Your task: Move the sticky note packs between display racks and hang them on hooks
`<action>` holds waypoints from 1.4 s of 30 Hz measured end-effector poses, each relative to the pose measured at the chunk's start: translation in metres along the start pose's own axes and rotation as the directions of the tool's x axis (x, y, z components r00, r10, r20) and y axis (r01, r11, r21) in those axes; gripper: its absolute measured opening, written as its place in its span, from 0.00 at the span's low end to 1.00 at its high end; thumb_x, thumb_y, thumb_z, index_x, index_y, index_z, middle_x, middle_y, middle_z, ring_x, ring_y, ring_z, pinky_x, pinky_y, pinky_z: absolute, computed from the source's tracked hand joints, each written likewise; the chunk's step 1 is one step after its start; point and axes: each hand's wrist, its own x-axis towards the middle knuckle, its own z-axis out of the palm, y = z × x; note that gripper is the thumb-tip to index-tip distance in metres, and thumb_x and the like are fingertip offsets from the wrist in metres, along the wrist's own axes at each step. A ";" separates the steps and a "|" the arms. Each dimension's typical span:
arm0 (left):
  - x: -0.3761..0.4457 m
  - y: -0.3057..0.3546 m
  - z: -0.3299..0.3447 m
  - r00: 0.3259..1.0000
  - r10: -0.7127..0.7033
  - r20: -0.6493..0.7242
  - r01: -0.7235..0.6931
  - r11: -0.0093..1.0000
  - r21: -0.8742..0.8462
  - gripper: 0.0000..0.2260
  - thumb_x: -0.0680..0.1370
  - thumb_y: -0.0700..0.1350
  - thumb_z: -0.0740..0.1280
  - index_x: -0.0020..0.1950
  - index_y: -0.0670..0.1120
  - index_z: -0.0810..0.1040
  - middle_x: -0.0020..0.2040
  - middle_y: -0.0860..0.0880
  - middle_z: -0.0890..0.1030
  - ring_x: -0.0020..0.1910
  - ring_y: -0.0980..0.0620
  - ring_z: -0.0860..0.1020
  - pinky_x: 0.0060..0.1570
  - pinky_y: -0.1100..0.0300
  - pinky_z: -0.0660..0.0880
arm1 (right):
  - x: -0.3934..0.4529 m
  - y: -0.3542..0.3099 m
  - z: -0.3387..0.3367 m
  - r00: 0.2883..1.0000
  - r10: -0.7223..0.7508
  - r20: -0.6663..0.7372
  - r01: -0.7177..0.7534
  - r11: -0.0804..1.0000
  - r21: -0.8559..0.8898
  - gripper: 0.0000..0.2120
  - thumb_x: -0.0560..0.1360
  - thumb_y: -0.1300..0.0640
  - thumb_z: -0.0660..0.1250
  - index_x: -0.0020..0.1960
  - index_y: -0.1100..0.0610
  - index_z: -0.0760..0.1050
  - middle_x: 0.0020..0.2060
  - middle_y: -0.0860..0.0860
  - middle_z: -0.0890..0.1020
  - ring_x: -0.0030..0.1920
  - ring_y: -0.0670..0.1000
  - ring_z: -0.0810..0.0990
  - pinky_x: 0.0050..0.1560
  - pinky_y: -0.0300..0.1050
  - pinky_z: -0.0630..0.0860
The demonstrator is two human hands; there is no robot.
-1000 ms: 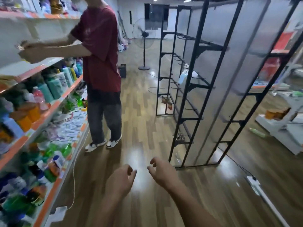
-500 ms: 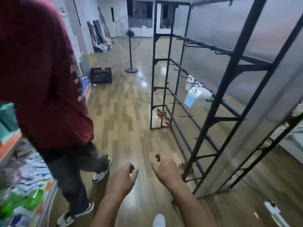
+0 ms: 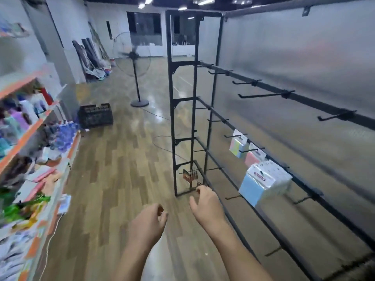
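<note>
Head view, looking down an aisle over wood-pattern flooring; both bare hands hang low in front, empty: the left hand (image 3: 149, 222) has loosely curled fingers holding nothing, and the right hand (image 3: 207, 205) is likewise relaxed, fingers bent, touching nothing. To the right runs a tall black metal display rack (image 3: 182, 102) backed by grey translucent panels, with rows of thin black peg hooks (image 3: 263, 95), most of them bare. On the middle rail hang the sticky note packs: a thick pale-blue pack in clear wrap with a white header card (image 3: 261, 184), nearest the right hand but apart from it; further along, a pink pack (image 3: 253, 158) and a pastel yellow-green pack (image 3: 238, 147). To the left stands an orange-edged shelf of blurred bottles and packets (image 3: 38, 126); beyond, a black plastic crate (image 3: 95, 115) and a black pedestal fan (image 3: 135, 55). The packs look light, blocky and fairly stiff, their film probably slick; pinching the header card beside its hang hole, or gripping the block's sides, seems safest, since the card could tear if yanked off the hook.
</note>
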 end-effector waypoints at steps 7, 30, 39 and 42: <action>0.190 0.025 0.037 0.931 0.347 0.116 -0.349 0.937 -0.004 0.09 0.80 0.54 0.62 0.53 0.51 0.75 0.51 0.54 0.80 0.53 0.50 0.79 0.49 0.55 0.75 | 0.120 0.020 0.012 0.933 0.308 -0.189 -0.311 0.950 0.016 0.16 0.81 0.50 0.61 0.65 0.57 0.71 0.62 0.53 0.75 0.64 0.53 0.72 0.65 0.46 0.69; 0.406 0.205 0.145 0.516 0.784 0.346 -0.641 0.621 -0.452 0.38 0.76 0.55 0.71 0.78 0.41 0.57 0.73 0.42 0.69 0.71 0.43 0.68 0.68 0.50 0.67 | 0.236 0.142 -0.005 0.094 0.876 -0.474 -0.542 0.444 0.713 0.50 0.65 0.23 0.59 0.78 0.49 0.52 0.68 0.50 0.74 0.68 0.56 0.73 0.66 0.60 0.72; 0.415 0.226 0.165 0.385 0.834 0.396 -0.487 0.548 -0.681 0.08 0.77 0.43 0.70 0.48 0.50 0.71 0.44 0.54 0.81 0.48 0.48 0.81 0.43 0.55 0.73 | 0.228 0.107 -0.020 -0.057 0.844 -0.534 -0.494 0.441 0.750 0.05 0.79 0.55 0.67 0.46 0.47 0.72 0.42 0.45 0.81 0.45 0.50 0.80 0.42 0.43 0.71; 0.423 0.214 0.161 0.313 0.865 0.393 -0.443 0.499 -0.745 0.07 0.77 0.45 0.70 0.46 0.51 0.73 0.37 0.51 0.82 0.39 0.50 0.82 0.41 0.49 0.78 | 0.227 0.088 -0.013 -0.116 0.815 -0.568 -0.511 0.441 0.738 0.06 0.79 0.55 0.68 0.46 0.48 0.73 0.38 0.42 0.79 0.41 0.46 0.78 0.36 0.33 0.66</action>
